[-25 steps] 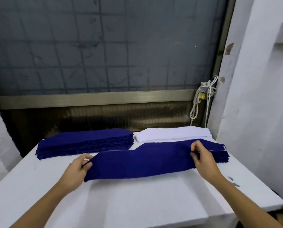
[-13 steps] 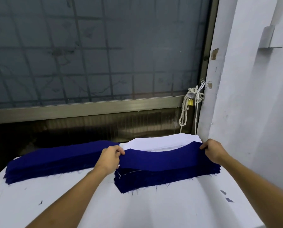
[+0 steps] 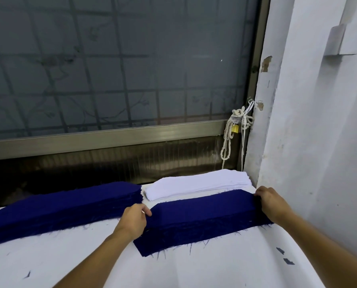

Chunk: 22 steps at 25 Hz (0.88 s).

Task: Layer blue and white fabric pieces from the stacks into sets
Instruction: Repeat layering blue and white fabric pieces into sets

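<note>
Now your left hand (image 3: 134, 220) and right hand (image 3: 271, 202) pinch opposite ends of the blue piece (image 3: 202, 206), its length parallel to the white stack (image 3: 198, 185) just beyond.

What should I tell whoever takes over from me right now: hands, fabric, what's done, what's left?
Hands: the left hand pinches the left end of the top blue piece; the right hand grips its right end.
Fabric: that piece lies flat on the set pile, right side of the table. The blue stack sits to the left, the white stack behind the pile.
Done: blue layer placed.
Left: release, probably add a white piece, keep alternating.
</note>
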Available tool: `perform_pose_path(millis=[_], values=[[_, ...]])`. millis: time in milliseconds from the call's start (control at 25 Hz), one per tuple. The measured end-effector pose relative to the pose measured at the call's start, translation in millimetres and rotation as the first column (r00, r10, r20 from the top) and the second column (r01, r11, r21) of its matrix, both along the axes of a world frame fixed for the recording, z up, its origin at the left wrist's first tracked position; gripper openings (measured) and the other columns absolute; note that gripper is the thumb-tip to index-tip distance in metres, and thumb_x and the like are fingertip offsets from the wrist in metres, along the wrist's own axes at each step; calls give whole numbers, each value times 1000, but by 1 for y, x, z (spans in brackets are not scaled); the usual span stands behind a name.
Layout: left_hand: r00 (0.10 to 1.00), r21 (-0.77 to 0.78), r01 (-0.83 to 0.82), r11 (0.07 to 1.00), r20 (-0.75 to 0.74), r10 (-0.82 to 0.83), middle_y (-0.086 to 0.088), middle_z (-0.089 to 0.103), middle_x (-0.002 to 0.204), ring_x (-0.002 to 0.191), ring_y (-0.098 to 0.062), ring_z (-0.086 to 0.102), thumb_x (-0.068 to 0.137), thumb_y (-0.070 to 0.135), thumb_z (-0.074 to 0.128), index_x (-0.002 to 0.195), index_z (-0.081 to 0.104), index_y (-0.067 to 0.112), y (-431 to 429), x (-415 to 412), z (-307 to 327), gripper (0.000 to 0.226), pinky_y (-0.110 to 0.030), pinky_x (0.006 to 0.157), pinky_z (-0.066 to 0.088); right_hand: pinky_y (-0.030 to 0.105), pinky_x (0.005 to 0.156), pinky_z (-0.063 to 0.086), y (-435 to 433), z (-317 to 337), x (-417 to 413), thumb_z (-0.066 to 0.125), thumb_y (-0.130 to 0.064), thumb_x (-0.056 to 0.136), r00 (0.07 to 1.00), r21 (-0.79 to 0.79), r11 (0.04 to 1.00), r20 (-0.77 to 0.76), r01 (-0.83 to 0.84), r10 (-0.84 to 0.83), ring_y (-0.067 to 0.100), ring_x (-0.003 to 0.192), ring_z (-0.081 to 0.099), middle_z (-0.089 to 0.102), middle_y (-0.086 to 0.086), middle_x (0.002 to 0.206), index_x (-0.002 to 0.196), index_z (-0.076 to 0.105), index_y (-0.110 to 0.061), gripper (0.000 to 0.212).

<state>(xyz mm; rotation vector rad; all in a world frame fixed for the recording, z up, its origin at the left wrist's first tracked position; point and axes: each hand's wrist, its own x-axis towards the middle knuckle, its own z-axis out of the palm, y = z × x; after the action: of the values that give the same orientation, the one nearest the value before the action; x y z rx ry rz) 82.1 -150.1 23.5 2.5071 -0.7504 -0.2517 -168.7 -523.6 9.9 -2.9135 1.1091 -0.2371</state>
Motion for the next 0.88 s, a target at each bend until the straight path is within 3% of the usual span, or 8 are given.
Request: perform_pose_path(millis=[160,240,440,560,680,880], values=[[999,34,-27,999,48,25,-4,68,94,79,-18,67,104,7,49,103,64,19,5,-3,-5,20,-33,73,61,29,97,41,10,-16,-11,48,-13,98,996,-220,974,-70,45,-62,22,127,40,45,-6,144,125,65,-25,34],[999,33,-16,999,42,14,-4,69,88,75,-18,67,103,6,50,102,63,19,10,-3,-8,18,-32,70,61,30,94,43,19,-21,-13,51,-15,98,988,-280,959,-124,50,-88,21,122,41,46,-4,135,122,62,-24,28],[999,124,38,992,32,-42,-1,70,96,83,-15,68,98,8,58,96,68,20,18,10,15,16,-31,74,62,33,92,49,31,30,8,48,-16,100,966,-198,977,-226,77,-122,21,115,52,59,0,122,120,61,-19,24],[992,101,19,995,122,-32,7,70,92,84,-11,66,98,16,57,93,68,26,27,26,37,15,-33,77,61,30,87,52,63,56,44,55,-15,97,993,-181,981,-76,71,-86,17,102,61,67,-2,116,116,64,-24,23],[980,77,-50,996,197,34,7,68,91,81,-12,65,99,19,53,94,65,28,47,45,51,16,-33,72,59,24,85,55,114,59,91,57,-16,97,996,-50,998,83,-35,39,10,91,63,70,-6,111,109,68,-31,22],[936,45,-161,986,322,139,1,65,107,93,-17,62,104,27,49,108,65,21,95,94,52,17,-36,82,56,20,82,54,195,46,175,58,-22,99,962,136,958,150,-251,231,8,89,63,69,-10,109,110,67,-34,18]])
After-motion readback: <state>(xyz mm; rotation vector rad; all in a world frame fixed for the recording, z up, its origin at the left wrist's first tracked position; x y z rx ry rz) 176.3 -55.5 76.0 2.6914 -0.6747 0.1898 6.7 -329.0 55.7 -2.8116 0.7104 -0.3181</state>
